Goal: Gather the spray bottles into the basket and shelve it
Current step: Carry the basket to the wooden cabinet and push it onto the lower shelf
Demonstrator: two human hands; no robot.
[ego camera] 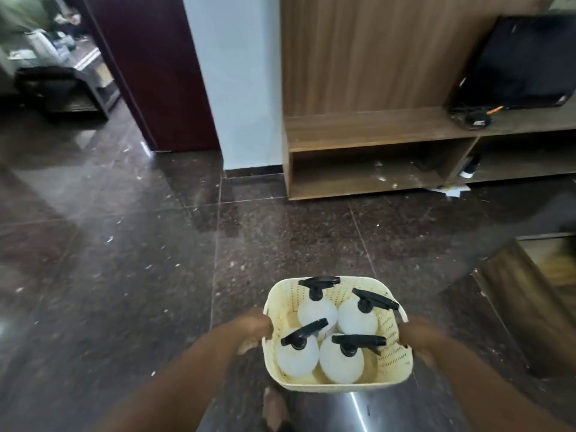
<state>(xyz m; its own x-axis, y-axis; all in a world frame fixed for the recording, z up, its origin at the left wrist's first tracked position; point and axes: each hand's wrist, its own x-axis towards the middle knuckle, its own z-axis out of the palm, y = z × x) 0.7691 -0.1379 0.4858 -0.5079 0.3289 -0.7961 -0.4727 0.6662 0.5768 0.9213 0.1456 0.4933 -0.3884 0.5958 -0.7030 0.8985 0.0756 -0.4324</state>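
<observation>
Dark, glossy stone floor [124,275] flecked with pale debris; ahead, a low wooden shelf unit [374,135] against a white wall [237,73], lower compartment bare but dusty. Nearer, a cream perforated basket [396,353] carried above the floor, four white spray bottles [341,360] upright inside; left hand [254,330] and right hand [419,336] clasped on opposite rims.

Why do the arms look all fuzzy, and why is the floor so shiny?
In the head view, the left hand and right hand gripping the basket are smeared by motion blur; the polished floor mirrors pale light as glare; wide-angle distortion tilts the wooden shelf unit.
</observation>
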